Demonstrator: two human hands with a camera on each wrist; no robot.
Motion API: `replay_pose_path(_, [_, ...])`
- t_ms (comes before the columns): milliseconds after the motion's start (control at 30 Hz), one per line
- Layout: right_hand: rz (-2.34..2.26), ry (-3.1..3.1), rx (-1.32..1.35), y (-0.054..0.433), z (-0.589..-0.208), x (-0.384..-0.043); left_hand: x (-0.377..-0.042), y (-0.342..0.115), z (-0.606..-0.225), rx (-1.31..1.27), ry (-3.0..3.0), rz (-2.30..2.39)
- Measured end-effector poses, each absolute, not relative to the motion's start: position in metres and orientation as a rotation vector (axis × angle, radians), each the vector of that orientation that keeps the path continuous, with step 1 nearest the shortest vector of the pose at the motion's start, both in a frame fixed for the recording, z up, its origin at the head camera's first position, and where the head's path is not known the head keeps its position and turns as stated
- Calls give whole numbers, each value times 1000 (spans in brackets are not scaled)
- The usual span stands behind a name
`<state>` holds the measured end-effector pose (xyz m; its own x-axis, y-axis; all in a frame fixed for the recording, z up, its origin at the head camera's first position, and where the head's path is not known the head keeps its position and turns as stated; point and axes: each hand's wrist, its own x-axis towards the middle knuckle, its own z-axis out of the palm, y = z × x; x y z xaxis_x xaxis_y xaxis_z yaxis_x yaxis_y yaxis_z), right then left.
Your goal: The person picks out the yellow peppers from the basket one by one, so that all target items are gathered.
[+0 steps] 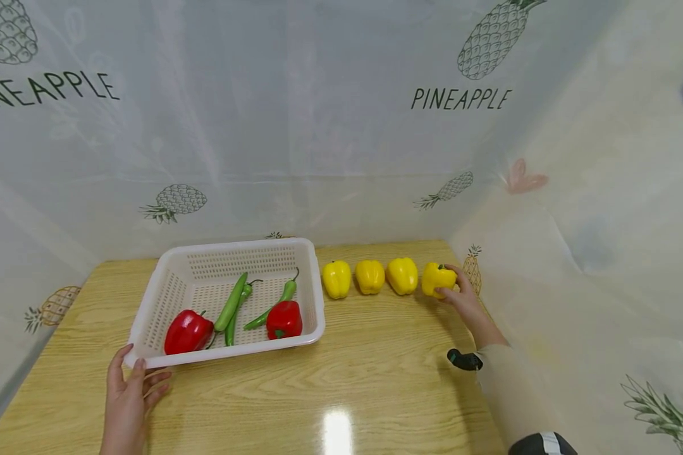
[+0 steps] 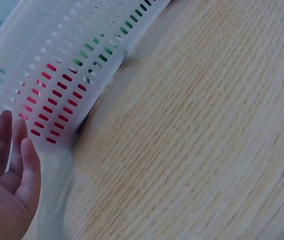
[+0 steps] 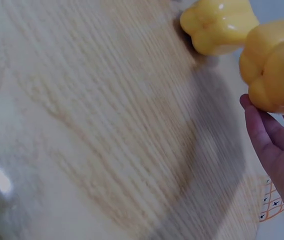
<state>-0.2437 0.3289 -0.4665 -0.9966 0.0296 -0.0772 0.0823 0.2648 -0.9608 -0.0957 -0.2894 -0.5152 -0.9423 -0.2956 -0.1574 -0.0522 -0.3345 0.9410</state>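
My right hand (image 1: 463, 297) holds a yellow bell pepper (image 1: 434, 279) at the right end of a row. In the right wrist view its fingers lie under and along the held pepper (image 3: 277, 70), with another yellow pepper (image 3: 219, 25) just beyond. Three more yellow bell peppers (image 1: 370, 277) stand to the left of it. My left hand (image 1: 129, 392) is at the near left corner of a white plastic basket (image 1: 227, 357), fingertips right at the rim. In the left wrist view three of its fingers (image 2: 30, 172) extend loosely beside the perforated wall.
Inside the basket lie two red bell peppers (image 1: 189, 332) and several long green chili peppers (image 1: 231, 303). The wooden table (image 1: 375, 379) backs onto a pineapple-printed plastic sheet (image 1: 341, 139), which also hangs along the right side.
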Motion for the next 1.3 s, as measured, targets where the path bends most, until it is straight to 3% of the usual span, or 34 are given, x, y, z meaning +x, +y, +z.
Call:
replay_pose_path(367, [-1877, 2461, 217, 346, -495, -267, -96, -290, -514, 465, -1708, -2413])
replay_pose_path(1300, [-1525, 2603, 203, 354, -500, -293, -94, -287, -516, 424, -1687, -2416])
